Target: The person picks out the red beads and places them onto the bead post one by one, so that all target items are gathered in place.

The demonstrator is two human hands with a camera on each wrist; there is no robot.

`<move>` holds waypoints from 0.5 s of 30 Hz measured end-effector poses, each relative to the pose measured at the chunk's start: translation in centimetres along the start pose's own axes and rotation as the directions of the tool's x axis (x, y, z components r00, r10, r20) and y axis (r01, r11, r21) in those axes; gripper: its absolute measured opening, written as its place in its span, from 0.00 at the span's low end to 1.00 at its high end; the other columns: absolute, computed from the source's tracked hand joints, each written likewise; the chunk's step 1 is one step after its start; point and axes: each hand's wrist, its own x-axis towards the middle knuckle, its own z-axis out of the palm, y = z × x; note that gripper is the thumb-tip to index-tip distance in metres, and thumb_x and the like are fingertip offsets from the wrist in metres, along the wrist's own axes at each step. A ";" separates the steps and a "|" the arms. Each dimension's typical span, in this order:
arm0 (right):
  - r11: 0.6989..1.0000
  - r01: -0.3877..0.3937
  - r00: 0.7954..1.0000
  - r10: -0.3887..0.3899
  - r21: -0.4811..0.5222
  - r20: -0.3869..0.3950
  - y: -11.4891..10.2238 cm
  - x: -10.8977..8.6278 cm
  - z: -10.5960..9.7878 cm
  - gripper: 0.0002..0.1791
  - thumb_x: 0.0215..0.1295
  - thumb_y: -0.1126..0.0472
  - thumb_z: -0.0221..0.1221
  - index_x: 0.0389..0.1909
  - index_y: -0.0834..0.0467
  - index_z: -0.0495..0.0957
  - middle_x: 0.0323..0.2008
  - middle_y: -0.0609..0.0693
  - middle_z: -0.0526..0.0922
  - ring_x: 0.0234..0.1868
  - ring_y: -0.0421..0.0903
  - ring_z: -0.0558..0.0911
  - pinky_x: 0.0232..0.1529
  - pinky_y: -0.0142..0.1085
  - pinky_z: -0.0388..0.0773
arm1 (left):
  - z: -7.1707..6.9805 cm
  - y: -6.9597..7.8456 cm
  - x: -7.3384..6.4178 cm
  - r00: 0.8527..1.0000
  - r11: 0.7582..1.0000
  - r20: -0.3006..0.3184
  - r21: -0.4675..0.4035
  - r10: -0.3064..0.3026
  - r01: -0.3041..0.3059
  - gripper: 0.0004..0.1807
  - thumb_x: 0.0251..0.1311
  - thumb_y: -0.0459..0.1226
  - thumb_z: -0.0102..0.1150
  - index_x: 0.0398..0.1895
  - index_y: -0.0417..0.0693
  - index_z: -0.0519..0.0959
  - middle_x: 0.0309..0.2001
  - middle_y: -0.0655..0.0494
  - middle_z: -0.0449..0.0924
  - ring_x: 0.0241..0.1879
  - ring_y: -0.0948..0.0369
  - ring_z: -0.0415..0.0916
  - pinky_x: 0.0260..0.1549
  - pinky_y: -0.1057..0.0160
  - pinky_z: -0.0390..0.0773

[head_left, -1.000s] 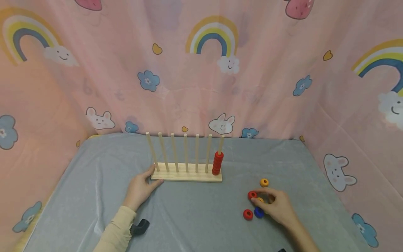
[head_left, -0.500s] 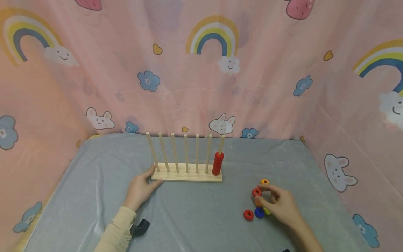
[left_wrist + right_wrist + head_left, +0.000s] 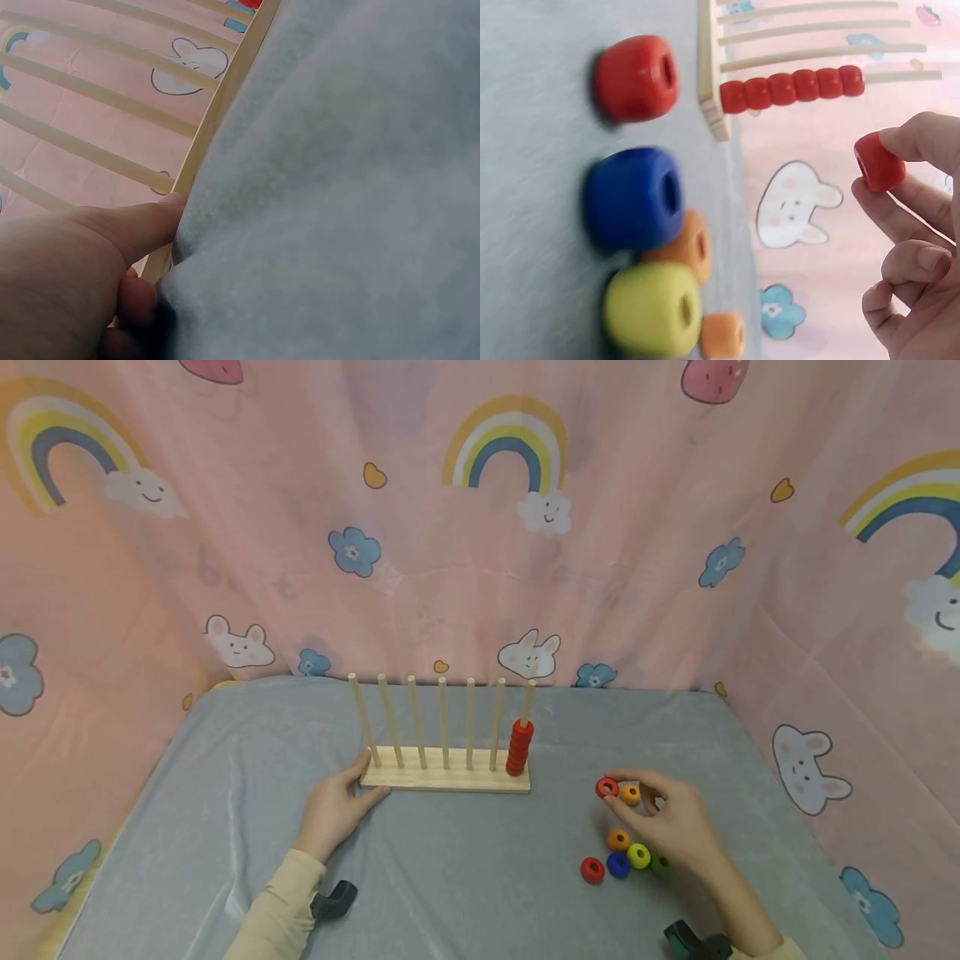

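My right hand [image 3: 675,822] pinches a red bead [image 3: 880,161] between thumb and finger, raised above the cloth. At the left end of a wooden peg rack [image 3: 450,781], my left hand [image 3: 333,810] grips the base, thumb along its front edge. The rack has a row of upright pegs; its rightmost one carries a stack of red beads [image 3: 519,748]. Below my right hand lie a second red bead [image 3: 592,870], a blue bead [image 3: 618,865], a yellow bead [image 3: 639,856], an orange bead [image 3: 618,839] and a green bead [image 3: 659,865]. Another orange bead [image 3: 631,794] lies farther back.
A grey cloth [image 3: 465,877] covers the table. Pink printed curtains [image 3: 637,593] hang behind it and at both sides. A dark strap piece [image 3: 334,902] sits at the left wrist, and another dark piece [image 3: 693,942] at the right wrist.
My right hand has lifted the red bead away from the group and back toward the rack's level, uncovering the yellow and green beads. My left hand and the rack stay put.
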 end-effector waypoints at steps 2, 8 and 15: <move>1.000 -0.003 1.000 0.003 0.010 -0.006 -0.4 0.5 0.2 0.13 0.62 0.61 0.77 0.46 0.48 0.90 0.15 0.39 0.61 0.16 0.36 0.60 0.19 0.33 0.58 | 0.0 0.0 0.0 1.000 1.000 0.001 0.003 -0.002 0.002 0.41 0.64 0.46 0.75 0.77 0.41 0.70 0.70 0.36 0.74 0.44 0.46 0.83 0.49 0.46 0.81; 0.998 -0.001 0.999 0.003 0.068 -0.034 -1.4 1.9 0.9 0.12 0.65 0.59 0.75 0.48 0.48 0.90 0.14 0.41 0.59 0.14 0.36 0.56 0.16 0.34 0.57 | 0.1 -0.1 0.1 1.000 1.000 -0.003 0.012 0.004 -0.004 0.41 0.64 0.46 0.75 0.77 0.41 0.70 0.69 0.36 0.75 0.42 0.49 0.82 0.47 0.46 0.81; 0.992 0.050 0.996 -0.041 0.112 -0.083 -2.9 3.5 1.5 0.13 0.64 0.62 0.76 0.49 0.53 0.90 0.13 0.40 0.58 0.14 0.33 0.54 0.15 0.33 0.55 | 0.1 -0.1 0.0 1.000 1.000 -0.001 0.011 0.007 -0.007 0.41 0.64 0.46 0.75 0.77 0.43 0.70 0.70 0.36 0.75 0.38 0.52 0.81 0.43 0.50 0.80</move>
